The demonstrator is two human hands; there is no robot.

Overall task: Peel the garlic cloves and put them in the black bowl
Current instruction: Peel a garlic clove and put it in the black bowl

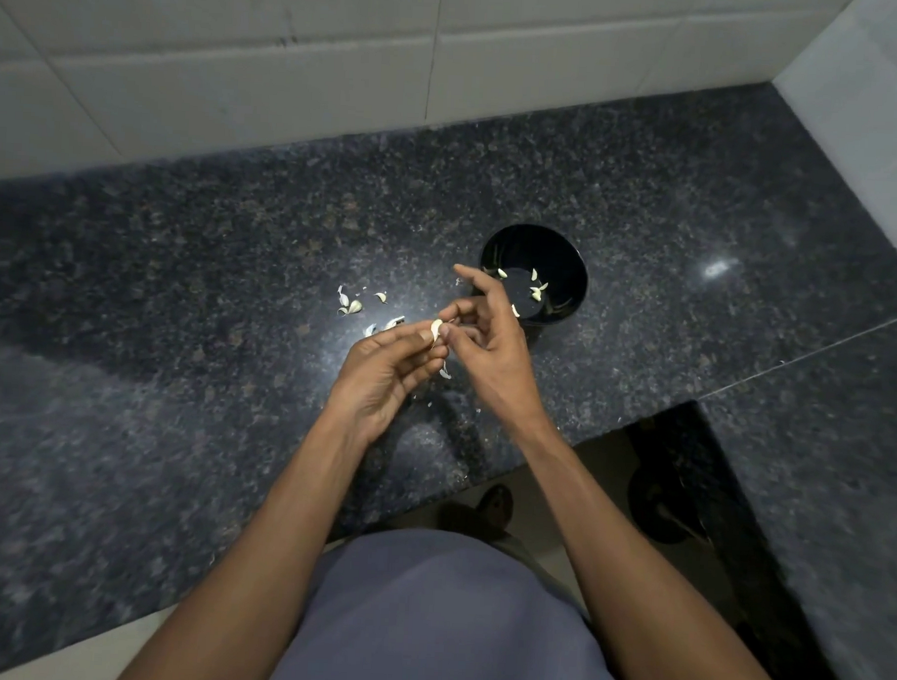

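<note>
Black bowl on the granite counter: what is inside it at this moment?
The round black bowl holds several pale peeled garlic cloves, loose on its bottom. The right hand covers the bowl's near-left rim, so anything lying there cannot be seen.

polished speckled granite counter point(182, 276); glossy black bowl point(568, 252); matt wall tiles point(242, 73).

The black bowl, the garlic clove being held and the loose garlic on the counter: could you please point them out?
black bowl point(569, 242), head view, far inner wall.
garlic clove point(436, 329), head view, its pale middle.
loose garlic point(354, 307), head view, largest piece.
</note>
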